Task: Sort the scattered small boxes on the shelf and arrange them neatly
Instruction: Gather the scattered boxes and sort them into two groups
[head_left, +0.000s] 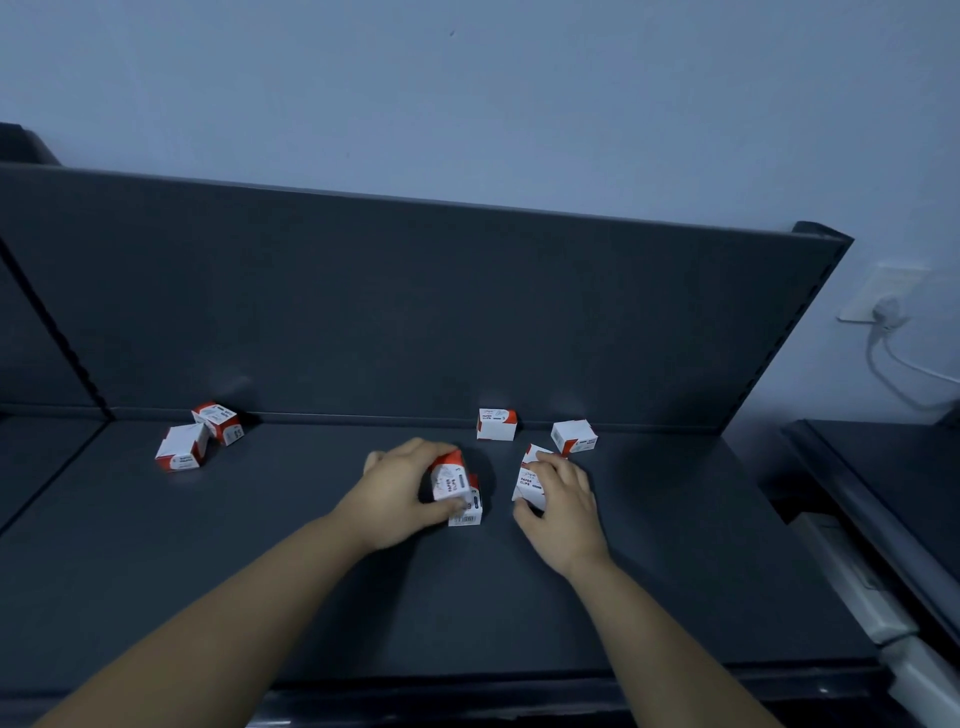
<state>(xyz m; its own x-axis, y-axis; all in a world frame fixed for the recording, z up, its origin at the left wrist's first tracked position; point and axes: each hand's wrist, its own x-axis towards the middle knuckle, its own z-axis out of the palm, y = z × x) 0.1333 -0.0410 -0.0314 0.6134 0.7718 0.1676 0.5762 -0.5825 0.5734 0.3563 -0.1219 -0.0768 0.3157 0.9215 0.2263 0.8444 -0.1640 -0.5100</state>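
Grey-blue wall (519, 104) rises behind the dark shelf (260, 597) and its back panel (415, 312); open room spreads toward the front edge. Two left boxes (182, 448) and two back boxes (497, 424) lie apart. My left hand (400, 493) grips a centre box (449, 480), fingers (439, 449) curled round it; my right hand (563, 499) clasps a tilted box (527, 480).

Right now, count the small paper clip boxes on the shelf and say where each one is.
7. Far-left pair; held box in left hand; lower box against it; tilted box gripped by right hand; back box; right-rear box. Hands may hide more.
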